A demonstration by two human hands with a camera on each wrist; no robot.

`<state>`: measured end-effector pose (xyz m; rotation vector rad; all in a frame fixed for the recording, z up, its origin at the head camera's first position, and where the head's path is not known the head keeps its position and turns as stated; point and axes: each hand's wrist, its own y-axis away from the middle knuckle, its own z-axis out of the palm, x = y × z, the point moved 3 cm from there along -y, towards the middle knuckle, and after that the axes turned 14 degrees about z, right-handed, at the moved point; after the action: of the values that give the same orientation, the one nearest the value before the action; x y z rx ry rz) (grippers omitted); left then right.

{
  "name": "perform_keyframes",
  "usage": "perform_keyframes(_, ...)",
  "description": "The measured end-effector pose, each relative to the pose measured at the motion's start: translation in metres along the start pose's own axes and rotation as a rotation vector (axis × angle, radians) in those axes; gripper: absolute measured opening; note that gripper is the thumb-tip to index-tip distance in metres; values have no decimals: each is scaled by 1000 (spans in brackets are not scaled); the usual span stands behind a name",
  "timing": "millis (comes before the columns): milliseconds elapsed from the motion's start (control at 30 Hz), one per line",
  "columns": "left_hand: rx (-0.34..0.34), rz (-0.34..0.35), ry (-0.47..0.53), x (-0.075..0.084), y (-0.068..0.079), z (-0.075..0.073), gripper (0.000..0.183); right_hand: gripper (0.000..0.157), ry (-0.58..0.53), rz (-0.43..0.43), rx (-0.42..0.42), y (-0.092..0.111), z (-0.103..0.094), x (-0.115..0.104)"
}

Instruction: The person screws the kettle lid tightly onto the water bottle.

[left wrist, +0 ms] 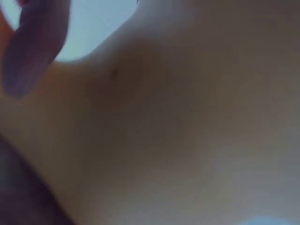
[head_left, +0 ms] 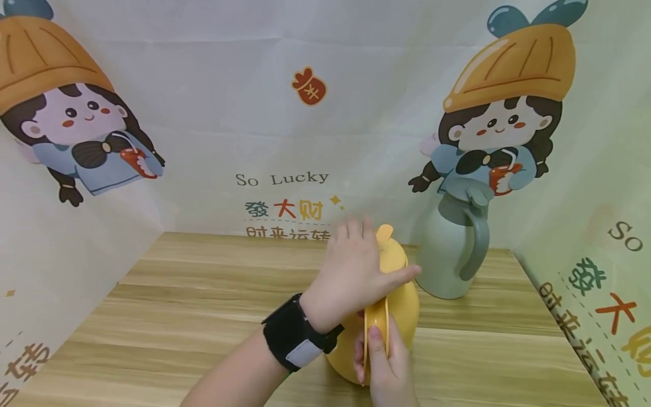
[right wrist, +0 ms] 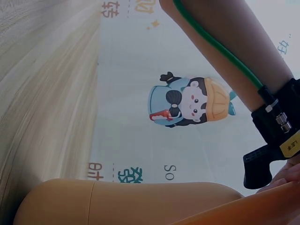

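Observation:
A yellow thermos jug (head_left: 405,305) stands on the wooden table in front of me, its handle turned my way. My right hand (head_left: 389,364) grips the handle (head_left: 377,317), thumb lying along it. Over the jug's top is my left hand (head_left: 353,265), fingers straight and thumb stretched to the right, covering part of the lid. A small yellow tab (head_left: 385,232) shows beyond the fingers. In the right wrist view the jug body (right wrist: 140,201) fills the bottom, with my left forearm (right wrist: 234,42) above. Blurred skin takes up most of the left wrist view.
A grey-green thermos jug (head_left: 447,254) stands behind and to the right on the wooden table (head_left: 193,316). Printed cloth walls (head_left: 213,102) with cartoon figures and lettering enclose the back and both sides. My left wrist wears a black strap (head_left: 292,333).

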<state>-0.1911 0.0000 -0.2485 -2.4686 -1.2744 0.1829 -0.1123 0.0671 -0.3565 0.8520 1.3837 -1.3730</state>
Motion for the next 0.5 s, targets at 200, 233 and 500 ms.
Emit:
perform_keyframes(200,34,47,3,-2,0,4,67,24,0,16,-7,-1,1,-1)
perform_keyframes(233,31,59,10,-3,0,4,65,24,3,20,-3,-1,1,-1)
perform_keyframes(500,12,131,61,-9,-2,4,62,25,-6,-56,-22,-1,0,0)
